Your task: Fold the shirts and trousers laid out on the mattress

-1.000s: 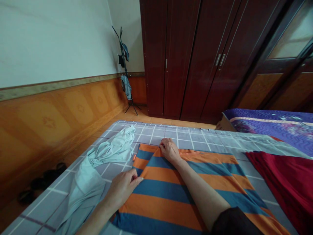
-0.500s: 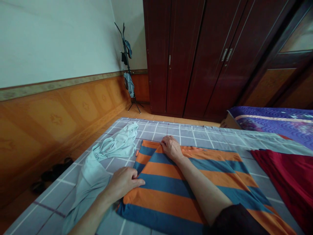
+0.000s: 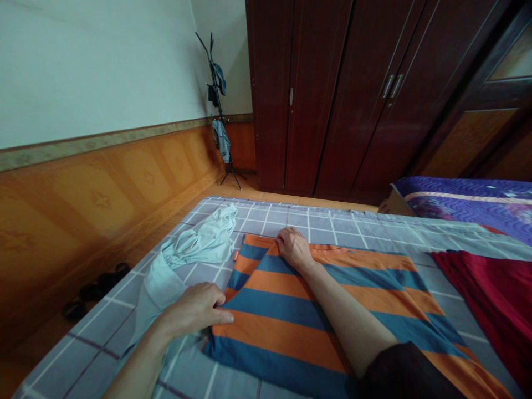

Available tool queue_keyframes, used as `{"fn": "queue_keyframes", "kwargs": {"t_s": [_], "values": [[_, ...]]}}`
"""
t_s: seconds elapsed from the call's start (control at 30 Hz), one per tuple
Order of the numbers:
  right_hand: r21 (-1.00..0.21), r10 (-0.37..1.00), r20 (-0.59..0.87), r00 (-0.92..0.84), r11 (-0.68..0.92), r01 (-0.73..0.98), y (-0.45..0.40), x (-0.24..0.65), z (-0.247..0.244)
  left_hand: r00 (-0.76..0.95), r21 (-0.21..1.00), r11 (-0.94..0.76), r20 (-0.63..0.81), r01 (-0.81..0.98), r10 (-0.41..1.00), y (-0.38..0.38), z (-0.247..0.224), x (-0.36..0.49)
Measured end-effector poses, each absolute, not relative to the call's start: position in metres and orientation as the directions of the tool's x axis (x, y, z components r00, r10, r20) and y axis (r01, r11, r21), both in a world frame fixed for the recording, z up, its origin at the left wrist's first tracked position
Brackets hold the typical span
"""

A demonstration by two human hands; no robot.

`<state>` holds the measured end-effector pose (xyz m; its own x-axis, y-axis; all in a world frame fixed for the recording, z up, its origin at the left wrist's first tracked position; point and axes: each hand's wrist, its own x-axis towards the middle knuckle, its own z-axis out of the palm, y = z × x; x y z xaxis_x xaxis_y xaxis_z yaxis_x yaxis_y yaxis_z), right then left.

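An orange and blue striped shirt (image 3: 282, 327) lies partly folded on a bed with a grey checked sheet (image 3: 100, 349). My left hand (image 3: 195, 310) is closed on its left edge, thumb on top and the other fingertips out of sight. At the far edge, my right hand (image 3: 294, 248) has its fingers curled down on the cloth, gripping a fold. A slanted flap of fabric runs between the two hands. Left of the shirt lies a crumpled pale green garment (image 3: 199, 241), partly behind my left forearm.
A red garment (image 3: 490, 299) lies on the bed at the right. Beyond the bed stand a dark red wardrobe (image 3: 324, 100) and a coat rack (image 3: 218, 100) with clothes. Dark shoes (image 3: 100, 288) sit on the floor at left. A purple-covered bed (image 3: 469, 194) is at far right.
My left hand has drawn the shirt's edge a little to the left and toward me. My right hand stays at the same spot on the cloth. The view has shifted slightly.
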<state>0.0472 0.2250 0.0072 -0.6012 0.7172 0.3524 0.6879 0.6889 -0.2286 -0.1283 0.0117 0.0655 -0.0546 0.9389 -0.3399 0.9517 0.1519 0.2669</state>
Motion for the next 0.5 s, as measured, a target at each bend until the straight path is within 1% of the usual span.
{"fn": "queue_keyframes", "kwargs": {"t_s": [0.03,0.07,0.1,0.13,0.2,0.23,0.27,0.3,0.37,0.43,0.5], "values": [[-0.228,0.719,0.349,-0.601,0.688,0.689,0.224,0.047,0.008,-0.069,0.272,0.17,-0.343,0.947,0.937,0.012,0.067,-0.128],[-0.228,0.72,0.346,-0.602,0.687,0.69,0.224,0.047,0.008,-0.101,0.273,0.193,-0.317,0.943,0.943,0.013,0.068,-0.127],[-0.228,0.721,0.342,-0.603,0.686,0.691,0.224,0.047,0.008,-0.138,0.274,0.208,-0.252,0.939,0.958,0.015,0.069,-0.123],[-0.229,0.722,0.337,-0.604,0.685,0.691,0.224,0.047,0.008,-0.164,0.281,0.202,-0.152,0.938,0.975,0.016,0.069,-0.116],[-0.23,0.723,0.325,-0.61,0.686,0.69,0.224,0.046,0.008,-0.139,0.302,0.11,0.077,0.947,0.987,0.019,0.065,-0.1],[-0.232,0.724,0.317,-0.613,0.686,0.69,0.224,0.046,0.009,-0.083,0.304,0.032,0.157,0.952,0.984,0.019,0.061,-0.09],[-0.234,0.724,0.308,-0.618,0.687,0.688,0.224,0.047,0.01,-0.006,0.298,-0.055,0.198,0.953,0.98,0.02,0.055,-0.082],[-0.236,0.722,0.297,-0.625,0.689,0.685,0.224,0.047,0.013,0.074,0.284,-0.131,0.205,0.95,0.976,0.019,0.048,-0.074],[-0.239,0.708,0.276,-0.65,0.705,0.667,0.22,0.048,0.02,0.188,0.241,-0.219,0.147,0.945,0.971,0.019,0.034,-0.065],[-0.237,0.678,0.258,-0.688,0.735,0.635,0.209,0.049,0.031,0.224,0.208,-0.232,0.06,0.95,0.973,0.018,0.023,-0.062],[-0.247,0.599,0.215,-0.771,0.797,0.551,0.19,0.05,0.042,0.206,0.19,-0.202,-0.006,0.961,0.978,0.018,0.016,-0.063]]}}
